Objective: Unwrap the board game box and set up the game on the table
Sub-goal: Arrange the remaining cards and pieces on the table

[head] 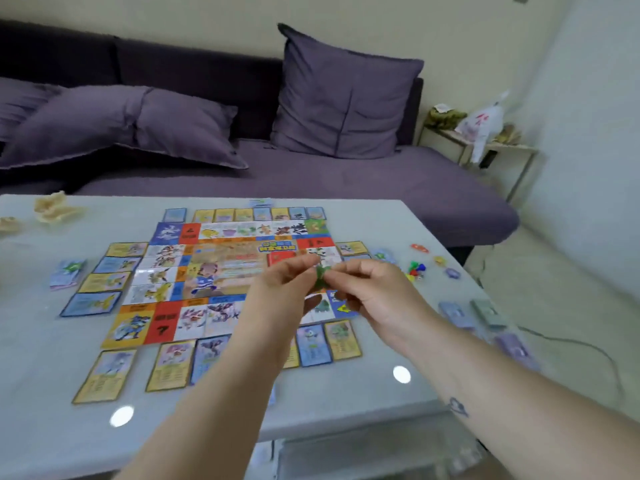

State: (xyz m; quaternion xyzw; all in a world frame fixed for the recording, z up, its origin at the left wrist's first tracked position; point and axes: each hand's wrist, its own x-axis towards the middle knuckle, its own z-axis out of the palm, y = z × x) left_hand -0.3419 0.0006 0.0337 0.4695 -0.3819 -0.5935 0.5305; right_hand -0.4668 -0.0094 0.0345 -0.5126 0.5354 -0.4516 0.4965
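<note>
The colourful game board lies flat on the pale table, ringed by rows of yellow and blue cards. Above its right half, my left hand and my right hand meet and together pinch a small green game piece. The piece is blurred and mostly hidden by my fingers. A cluster of small coloured pawns and dice sits on the table to the right of the board.
Card stacks lie left of the board, and more stacks lie at the right. Crumpled wrapping sits at the far left corner. A purple sofa with cushions stands behind. A side table holds bags.
</note>
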